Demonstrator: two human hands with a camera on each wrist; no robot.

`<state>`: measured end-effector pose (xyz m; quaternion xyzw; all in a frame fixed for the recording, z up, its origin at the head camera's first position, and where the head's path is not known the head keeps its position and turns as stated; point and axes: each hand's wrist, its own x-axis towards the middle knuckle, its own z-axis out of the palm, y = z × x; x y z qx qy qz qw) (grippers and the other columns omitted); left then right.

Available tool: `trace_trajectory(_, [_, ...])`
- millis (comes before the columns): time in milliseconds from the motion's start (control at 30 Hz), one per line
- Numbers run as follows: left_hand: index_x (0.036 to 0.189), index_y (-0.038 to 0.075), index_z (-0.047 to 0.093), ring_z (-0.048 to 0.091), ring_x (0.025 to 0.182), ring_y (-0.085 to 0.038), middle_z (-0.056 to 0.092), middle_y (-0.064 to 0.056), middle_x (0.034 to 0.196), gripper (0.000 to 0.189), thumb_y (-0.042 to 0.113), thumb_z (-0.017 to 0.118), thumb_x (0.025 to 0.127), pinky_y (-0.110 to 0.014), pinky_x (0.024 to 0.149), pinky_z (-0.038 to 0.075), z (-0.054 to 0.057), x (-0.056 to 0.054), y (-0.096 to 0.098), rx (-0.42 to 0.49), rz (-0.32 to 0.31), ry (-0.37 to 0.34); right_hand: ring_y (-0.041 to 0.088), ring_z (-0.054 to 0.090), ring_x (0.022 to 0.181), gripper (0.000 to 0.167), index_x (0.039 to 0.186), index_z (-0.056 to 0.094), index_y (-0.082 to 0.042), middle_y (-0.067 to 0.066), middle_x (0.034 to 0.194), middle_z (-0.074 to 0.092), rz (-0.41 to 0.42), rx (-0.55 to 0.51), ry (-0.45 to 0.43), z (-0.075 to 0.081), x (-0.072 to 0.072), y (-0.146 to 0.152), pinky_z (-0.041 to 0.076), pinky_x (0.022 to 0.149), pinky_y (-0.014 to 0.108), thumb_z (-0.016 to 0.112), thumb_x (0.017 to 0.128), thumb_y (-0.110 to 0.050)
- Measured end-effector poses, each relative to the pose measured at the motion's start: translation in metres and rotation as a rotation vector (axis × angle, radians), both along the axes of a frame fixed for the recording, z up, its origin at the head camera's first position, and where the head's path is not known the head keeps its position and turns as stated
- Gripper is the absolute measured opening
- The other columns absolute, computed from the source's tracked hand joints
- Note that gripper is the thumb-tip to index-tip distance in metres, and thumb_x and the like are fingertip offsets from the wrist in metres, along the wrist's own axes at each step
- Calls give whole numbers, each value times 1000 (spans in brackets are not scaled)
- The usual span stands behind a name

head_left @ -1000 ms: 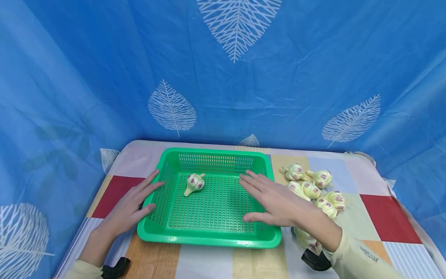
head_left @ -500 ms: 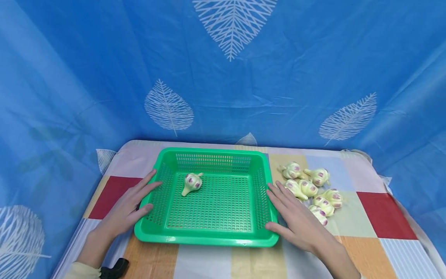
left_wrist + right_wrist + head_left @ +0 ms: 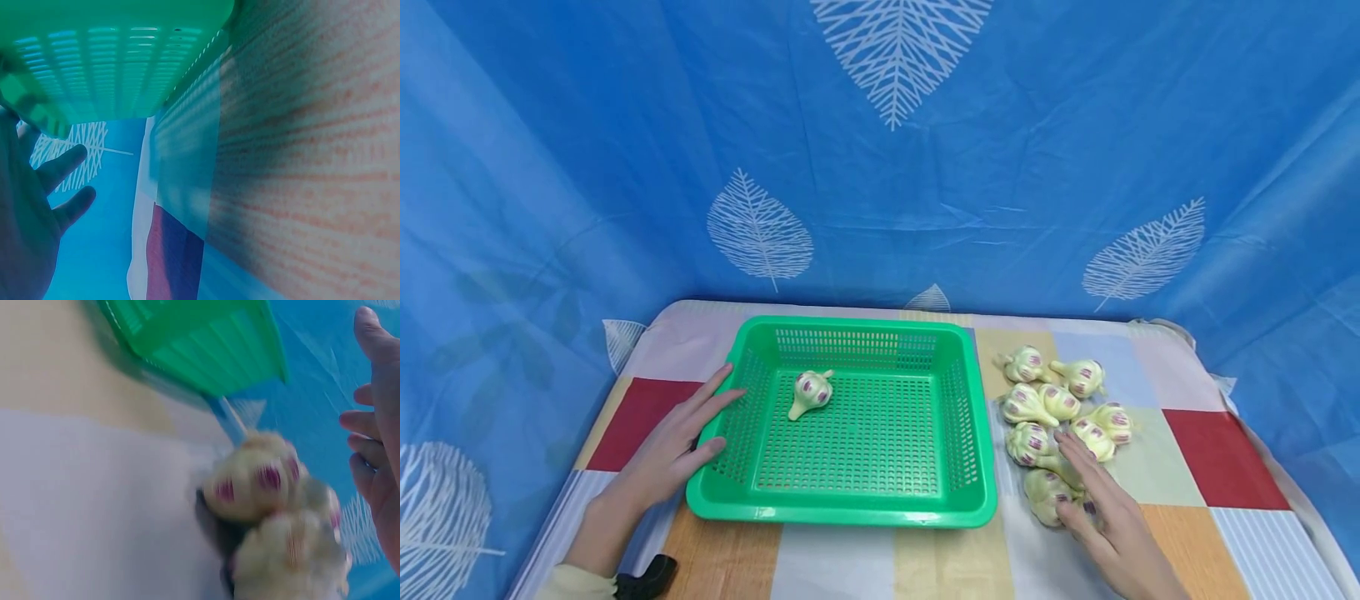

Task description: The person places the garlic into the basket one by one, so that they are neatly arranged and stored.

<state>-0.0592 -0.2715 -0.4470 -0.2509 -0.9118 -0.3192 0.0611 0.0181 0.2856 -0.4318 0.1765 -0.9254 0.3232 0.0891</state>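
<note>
A green perforated plastic basket (image 3: 842,514) stands on the table, one garlic bulb (image 3: 812,390) lying on its floor left of the middle. My left hand (image 3: 661,454) rests at the basket's left rim, fingers spread and fairly straight; the left wrist view has this hand (image 3: 28,219) beside the basket wall (image 3: 106,75). Right of the basket lies a group of garlic bulbs (image 3: 1024,406) with purple marks. Over the front of that group is my right hand (image 3: 1112,521), fingers extended, covering part of the nearest bulb (image 3: 1047,496). In the right wrist view its palm (image 3: 387,431) holds nothing.
A patchwork-patterned cloth (image 3: 1180,542) covers the table. Blue curtain (image 3: 880,208) with white leaf prints hangs behind and at both sides. A black strap piece (image 3: 647,577) sits at my left wrist.
My right hand has gone from over the basket's right part, past the right rim, to the garlic bulbs at the front right. My left hand stays at the left rim.
</note>
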Motion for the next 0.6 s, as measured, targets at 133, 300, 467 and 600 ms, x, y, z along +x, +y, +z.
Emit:
trace_trajectory(133, [152,14,46,32,144,-30,21,-4,167,71,19,72,85,-65,94,45,1,0,0,1,-2,1,-6,24,144,74,156,39,-13,0,157,41,-94,-54,6,-4,13,13,19,105,3,70,91,0])
trace_trajectory(300, [152,15,46,32,144,-31,20,-3,167,71,20,72,86,-66,94,44,1,0,1,9,1,-7,-11,26,139,66,156,39,-16,-13,156,39,-226,-85,-14,-11,29,31,23,100,1,63,97,-1])
trace_trajectory(467, [152,14,46,32,144,-32,20,-3,167,70,20,71,86,-67,95,43,1,0,1,10,4,-12,-24,28,124,63,157,38,-22,-28,149,37,-352,-70,-95,-27,41,46,25,94,-3,64,100,-15])
trace_trajectory(600, [152,14,46,32,144,-31,20,-3,167,70,18,71,86,-67,95,42,0,0,1,14,1,-8,-26,28,120,70,158,34,-9,-14,154,39,-427,-162,-229,-47,46,53,29,92,-2,68,98,-20])
